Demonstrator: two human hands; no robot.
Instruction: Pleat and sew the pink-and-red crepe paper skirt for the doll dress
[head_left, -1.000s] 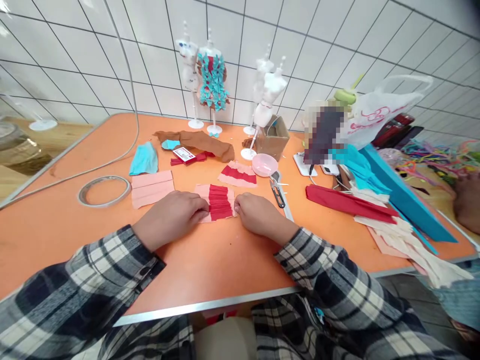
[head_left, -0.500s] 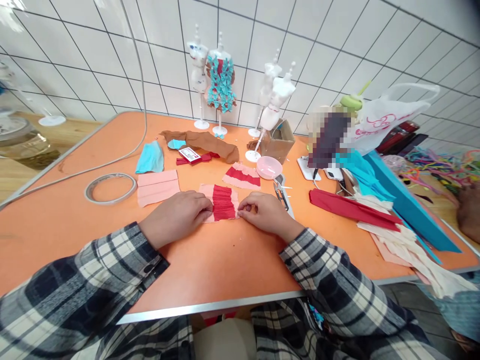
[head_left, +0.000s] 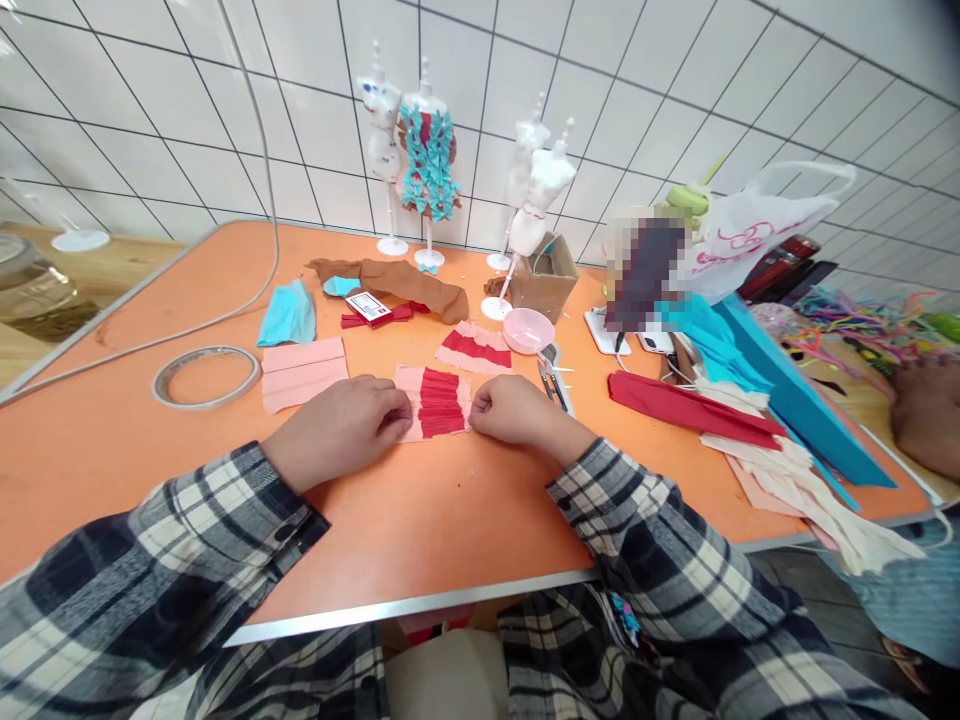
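At the near part of the orange table [head_left: 465, 545]: a pleated pink-and-red piece [head_left: 442, 403] is lying flat between the two hands, its gathered red band running through the middle and pink showing at both sides; I cannot tell whether it is cloth or crepe paper.
Left hand [head_left: 345, 420]: it is gripping the left pink edge of this piece, and the thumb and fingers are pressing together there, while the back of the hand is facing up.
Right hand [head_left: 517, 410]: it is pinching the right pink edge, the fingers bending inward and the tips meeting at the border.
Plaid sleeves [head_left: 217, 520]: they are covering both arms down to the wrists.
Beyond the piece: a second pink-and-red piece [head_left: 474, 348] is lying near a small pink bowl [head_left: 529, 330], and thread snips [head_left: 553, 385] are resting just beside the right hand.
Left side: a creased pink sheet [head_left: 304, 375] is lying near the left hand, between it and a roll of tape [head_left: 201, 404].
By the tiled wall: miniature dress forms [head_left: 550, 172] are standing, and one of them is wearing a dress with turquoise bows [head_left: 429, 160].
Right side: a folded red strip [head_left: 690, 408] is lying partly over cream strips [head_left: 810, 480].
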